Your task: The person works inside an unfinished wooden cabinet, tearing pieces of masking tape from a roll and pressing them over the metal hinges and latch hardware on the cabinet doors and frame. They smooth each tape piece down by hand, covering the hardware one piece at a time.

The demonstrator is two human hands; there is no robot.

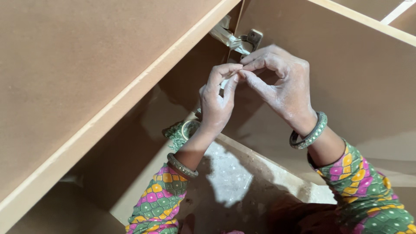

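Brown fibreboard cabinet panel (65,78) fills the view. Left hand (216,102) and right hand (281,84) meet fingertip to fingertip just below the metal hinge (249,40), pinching something too small to identify. Hinge sits at the upper inner corner, beside the cabinet door (359,78). Each wrist wears a green bangle (310,135).

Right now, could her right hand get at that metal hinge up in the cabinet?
Probably yes. The right hand is just below the hinge, fingertips close to it, with nothing between them. Both hands are pinched together on something tiny, so it may need to let go first.
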